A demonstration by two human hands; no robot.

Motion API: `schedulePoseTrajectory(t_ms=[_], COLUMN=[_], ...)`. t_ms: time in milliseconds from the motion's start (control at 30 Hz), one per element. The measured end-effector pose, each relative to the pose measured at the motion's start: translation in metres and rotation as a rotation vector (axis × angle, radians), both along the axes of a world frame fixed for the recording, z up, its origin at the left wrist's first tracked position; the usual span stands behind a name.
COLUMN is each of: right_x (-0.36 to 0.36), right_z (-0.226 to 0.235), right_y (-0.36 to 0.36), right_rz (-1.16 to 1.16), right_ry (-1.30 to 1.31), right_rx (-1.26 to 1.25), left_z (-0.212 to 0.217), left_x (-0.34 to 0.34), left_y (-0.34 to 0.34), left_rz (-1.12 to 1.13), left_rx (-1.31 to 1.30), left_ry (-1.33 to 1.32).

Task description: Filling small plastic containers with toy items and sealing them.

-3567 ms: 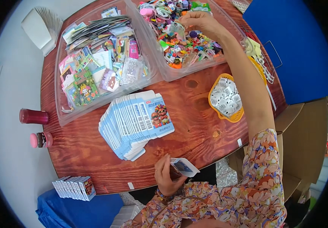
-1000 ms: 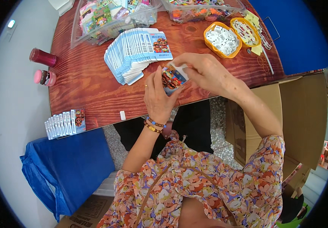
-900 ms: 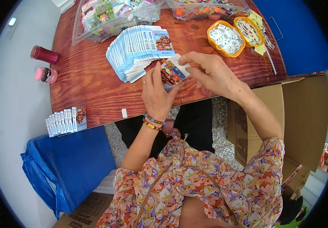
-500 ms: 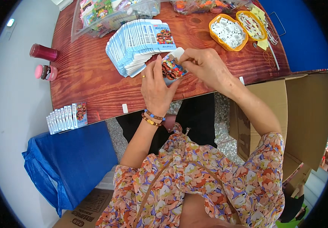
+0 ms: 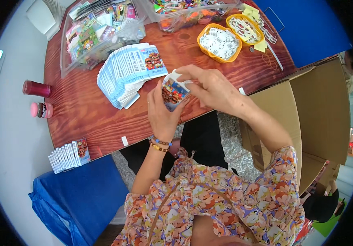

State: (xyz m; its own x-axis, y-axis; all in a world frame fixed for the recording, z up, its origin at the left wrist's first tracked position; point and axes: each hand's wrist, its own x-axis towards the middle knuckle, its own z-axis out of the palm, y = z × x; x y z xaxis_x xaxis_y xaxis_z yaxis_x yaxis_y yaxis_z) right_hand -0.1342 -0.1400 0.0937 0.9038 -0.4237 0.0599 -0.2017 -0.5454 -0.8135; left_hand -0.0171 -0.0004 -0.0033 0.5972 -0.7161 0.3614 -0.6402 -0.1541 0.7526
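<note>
My left hand (image 5: 163, 117) grips a small light-blue cardboard box (image 5: 172, 95) with cartoon figures on its front, tilted above the table's front edge. Fingers and thumb lie along its sides. At the box's white upper end, the thumb and forefinger of my right hand (image 5: 217, 91) pinch the edge by the flap; whether anything small is between them is hidden. Just beyond my left hand lies a fanned stack of flat light-blue boxes (image 5: 121, 76), printed alike. Off to the left, a row of filled-out boxes (image 5: 68, 156) leans along the table's front edge.
Clear plastic bins, one with colourful packets (image 5: 98, 39) and one with small coloured pieces (image 5: 193, 16), stand at the back. Yellow baskets hold white tags (image 5: 219, 43) and small pieces (image 5: 246, 28). A red jar (image 5: 37, 88) and a pink-lidded jar (image 5: 42, 110) are at left; an open carton (image 5: 281, 123) stands right.
The view has shifted, so the tabletop things sit lower and further left, and more of the bins shows. My right fingers have shifted at the box's upper end, which now gapes wider.
</note>
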Motion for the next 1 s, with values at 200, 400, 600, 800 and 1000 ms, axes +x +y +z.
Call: schedulePoseTrajectory(t_ms=[200, 400, 600, 800, 1000], right_x=[-0.003, -0.009, -0.011, 0.003, -0.008], right_z=[-0.014, 0.009, -0.043, -0.075, -0.064], right_y=[-0.003, -0.076, -0.174, -0.187, -0.202], right_rz=[0.094, -0.287, -0.454, -0.439, -0.463], right_ry=[-0.022, -0.033, 0.302, 0.276, 0.119], right_rx=[-0.178, 0.06, -0.343, -0.424, -0.034], left_z=[0.004, -0.001, -0.013, -0.024, -0.025], left_x=[-0.004, -0.013, -0.031, -0.029, -0.028], left_y=[-0.01, 0.003, 0.008, 0.011, 0.011], left_rz=[-0.054, -0.033, -0.095, -0.16, -0.156], left_rx=[0.0, -0.028, -0.036, -0.046, -0.076], left_ry=[-0.068, 0.05, 0.023, -0.057, -0.041])
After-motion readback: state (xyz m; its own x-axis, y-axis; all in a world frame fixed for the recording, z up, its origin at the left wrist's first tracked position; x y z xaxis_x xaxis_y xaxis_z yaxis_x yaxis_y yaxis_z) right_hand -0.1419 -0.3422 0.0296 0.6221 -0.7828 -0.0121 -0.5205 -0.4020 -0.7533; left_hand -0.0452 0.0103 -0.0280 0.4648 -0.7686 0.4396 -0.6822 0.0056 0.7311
